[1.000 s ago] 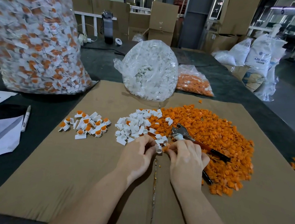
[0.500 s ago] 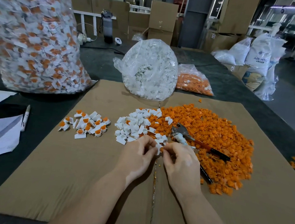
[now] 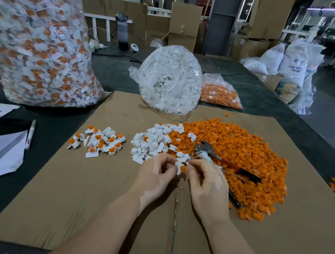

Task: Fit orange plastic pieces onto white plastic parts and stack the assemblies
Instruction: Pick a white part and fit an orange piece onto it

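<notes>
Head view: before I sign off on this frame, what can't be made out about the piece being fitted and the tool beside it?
- Whether the orange piece is fully seated on the white part: too small, fingertips of the left hand and right hand cover the joint.
- Pliers: lower handle passes behind the right hand.
- Sack print: partly legible only.
- Big bag: cut by the top and left edges.

bright orange pieces (image 3: 240, 158) in a heap, white parts (image 3: 151, 143), plain brown cardboard (image 3: 76, 200) (kinda tan), dark green-grey table (image 3: 116, 72)
</notes>
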`<act>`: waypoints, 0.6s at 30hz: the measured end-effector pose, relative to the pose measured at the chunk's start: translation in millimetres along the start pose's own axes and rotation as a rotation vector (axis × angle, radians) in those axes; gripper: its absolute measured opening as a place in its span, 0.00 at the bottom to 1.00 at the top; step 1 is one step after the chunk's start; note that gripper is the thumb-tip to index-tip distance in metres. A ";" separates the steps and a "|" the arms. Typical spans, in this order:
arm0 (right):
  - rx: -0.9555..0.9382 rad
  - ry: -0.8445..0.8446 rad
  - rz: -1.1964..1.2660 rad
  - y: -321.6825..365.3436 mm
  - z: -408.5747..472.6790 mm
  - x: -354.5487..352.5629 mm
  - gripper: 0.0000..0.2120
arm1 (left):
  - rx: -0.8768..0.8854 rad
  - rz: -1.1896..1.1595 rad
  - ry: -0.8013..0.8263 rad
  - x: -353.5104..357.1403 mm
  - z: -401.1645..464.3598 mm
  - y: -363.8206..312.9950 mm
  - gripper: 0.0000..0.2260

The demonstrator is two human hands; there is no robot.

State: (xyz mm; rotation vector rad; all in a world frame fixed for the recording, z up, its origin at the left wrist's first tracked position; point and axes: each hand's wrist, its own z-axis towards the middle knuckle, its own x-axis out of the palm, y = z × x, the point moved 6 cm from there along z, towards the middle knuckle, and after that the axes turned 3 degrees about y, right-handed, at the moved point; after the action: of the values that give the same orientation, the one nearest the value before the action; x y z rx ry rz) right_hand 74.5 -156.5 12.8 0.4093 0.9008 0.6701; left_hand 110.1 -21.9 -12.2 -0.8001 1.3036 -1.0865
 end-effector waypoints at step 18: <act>-0.095 0.075 -0.001 2.7 -0.3 4.0 0.07 | 0.006 0.021 0.048 0.6 0.8 1.0 0.06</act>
State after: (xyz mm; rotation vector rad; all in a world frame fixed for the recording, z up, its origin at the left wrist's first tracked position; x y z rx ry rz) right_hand 75.1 -151.8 11.9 0.3005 0.9358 0.7281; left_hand 111.0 -22.2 -13.2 -0.7586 1.3461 -1.0983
